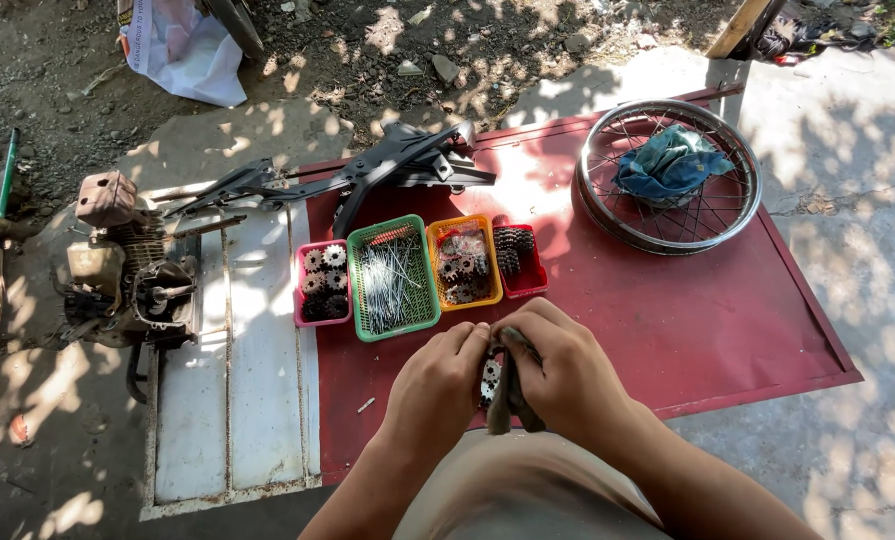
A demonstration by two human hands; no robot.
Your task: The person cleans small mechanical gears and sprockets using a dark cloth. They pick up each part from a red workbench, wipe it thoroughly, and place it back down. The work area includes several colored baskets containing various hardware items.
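The left hand (439,378) pinches a small gear (490,378); the right hand (559,370) grips a dark rag (507,405) (wiping works best slowly, between teeth).

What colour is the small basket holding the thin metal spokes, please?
Green plastic mesh basket, clearest in the head view.

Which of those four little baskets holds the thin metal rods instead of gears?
The green basket, second from the left and the largest; the pink, orange and red ones hold gears.

spoked wheel rim (667,235), green basket (393,325), engine (127,275)
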